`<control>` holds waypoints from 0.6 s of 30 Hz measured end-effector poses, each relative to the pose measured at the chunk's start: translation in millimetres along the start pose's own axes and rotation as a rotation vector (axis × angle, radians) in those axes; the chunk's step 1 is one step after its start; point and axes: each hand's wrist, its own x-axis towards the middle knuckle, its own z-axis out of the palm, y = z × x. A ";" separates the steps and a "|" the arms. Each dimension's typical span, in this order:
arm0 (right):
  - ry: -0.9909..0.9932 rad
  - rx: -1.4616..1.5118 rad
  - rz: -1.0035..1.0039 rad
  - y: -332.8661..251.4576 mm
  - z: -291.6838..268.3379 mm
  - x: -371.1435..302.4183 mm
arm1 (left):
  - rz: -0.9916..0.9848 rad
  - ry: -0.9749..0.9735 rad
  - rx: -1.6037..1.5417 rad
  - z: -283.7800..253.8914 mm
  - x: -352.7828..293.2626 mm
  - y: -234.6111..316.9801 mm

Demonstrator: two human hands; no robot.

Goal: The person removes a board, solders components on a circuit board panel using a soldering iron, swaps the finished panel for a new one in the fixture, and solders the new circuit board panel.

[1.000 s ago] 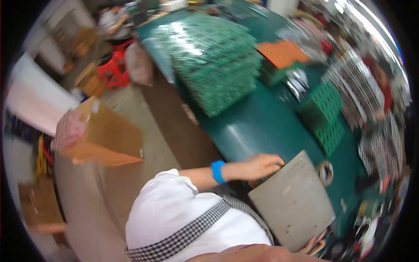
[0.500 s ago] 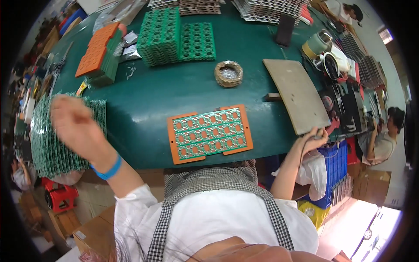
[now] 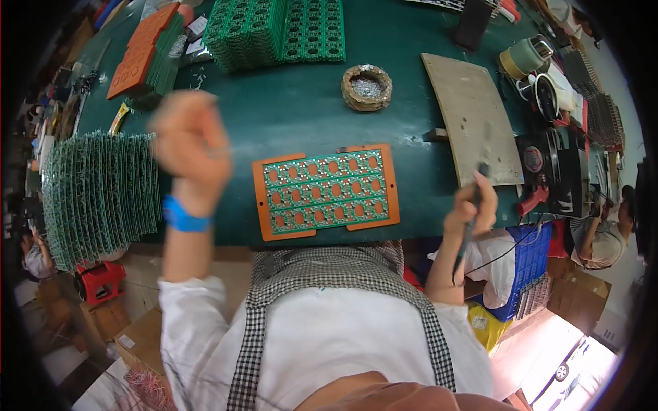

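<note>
My right hand (image 3: 473, 209) is closed round a soldering iron (image 3: 466, 240), a slim dark handle with a thin cable at its lower end. Its upper end, blurred, points over the grey-brown board (image 3: 473, 123) propped at the right. Raised over the table's left part, my left hand (image 3: 193, 144) is smeared by motion, so its fingers and anything in them cannot be made out. Between my hands lies an orange tray (image 3: 268, 222) with a green circuit board panel (image 3: 325, 192) in it, full of oval openings. Left of my left hand stands a row of upright green panels (image 3: 103, 195).
At the back are stacked green panels (image 3: 240, 34) and orange trays (image 3: 137, 58) on a green pile. A round tin-like bowl (image 3: 367, 89) holds silvery bits. A beige-green pot (image 3: 524, 58) and black equipment (image 3: 548, 161) crowd the right. A co-worker (image 3: 603, 226) sits beyond.
My left hand has moved right, away from the upright panels. My right hand has lifted the soldering iron from beside the board's near edge. The view has tilted slightly downward.
</note>
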 end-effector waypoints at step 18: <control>-0.329 0.287 0.394 -13.3 12.4 -6.3 | -0.637 -0.820 -0.315 84.6 -69.0 128.3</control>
